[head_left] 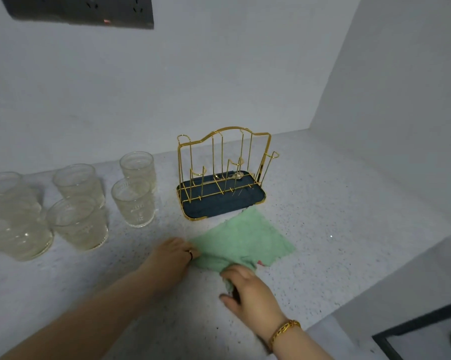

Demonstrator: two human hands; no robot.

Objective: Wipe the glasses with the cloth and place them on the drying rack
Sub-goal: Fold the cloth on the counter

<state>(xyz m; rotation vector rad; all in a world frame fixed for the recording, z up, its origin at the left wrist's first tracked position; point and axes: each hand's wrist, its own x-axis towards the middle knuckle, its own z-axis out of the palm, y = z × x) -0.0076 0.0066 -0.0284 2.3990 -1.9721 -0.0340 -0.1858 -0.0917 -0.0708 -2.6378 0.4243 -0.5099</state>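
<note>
left hand (176, 253) and right hand (247, 289) each grip the green cloth (245, 237) lying just before the drying rack (219, 206).

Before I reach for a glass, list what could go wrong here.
1. The glasses stand crowded on the left, some nearly touching; lifting one could knock a neighbour.
2. The cloth, gripped by the left hand and right hand, reaches the tray of the drying rack; tugging it might shift the rack.
3. The rack's thin wire prongs stand close together; a glass lowered off-centre could clink or tip.
</note>
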